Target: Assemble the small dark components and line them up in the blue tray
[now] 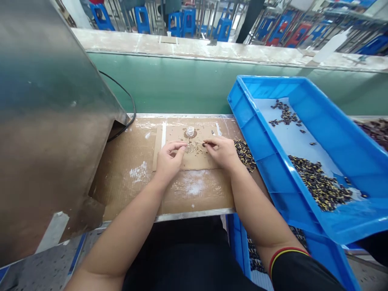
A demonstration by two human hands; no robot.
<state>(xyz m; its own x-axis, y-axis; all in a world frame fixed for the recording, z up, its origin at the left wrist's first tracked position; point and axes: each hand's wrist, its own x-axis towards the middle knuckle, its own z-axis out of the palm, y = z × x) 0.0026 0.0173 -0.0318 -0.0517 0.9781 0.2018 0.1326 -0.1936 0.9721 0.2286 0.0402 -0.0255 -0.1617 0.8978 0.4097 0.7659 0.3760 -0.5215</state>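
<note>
My left hand is closed in a pinch, thumb and forefinger together over a cardboard sheet. Whatever sits between those fingertips is too small to make out. Across from it, my right hand pinches a small dark part between thumb and forefinger. Several thin, light, pin-like pieces lie on the cardboard between the hands. Just beyond them stands a small whitish, clear lump in a brown-stained ring. A pile of small black-and-yellow parts lies beside my right wrist.
On the right stands a big blue bin, with black-and-yellow parts on white sheeting inside. Another blue bin is below the table edge. A metal housing with a black cable fills the left. A green panel runs behind.
</note>
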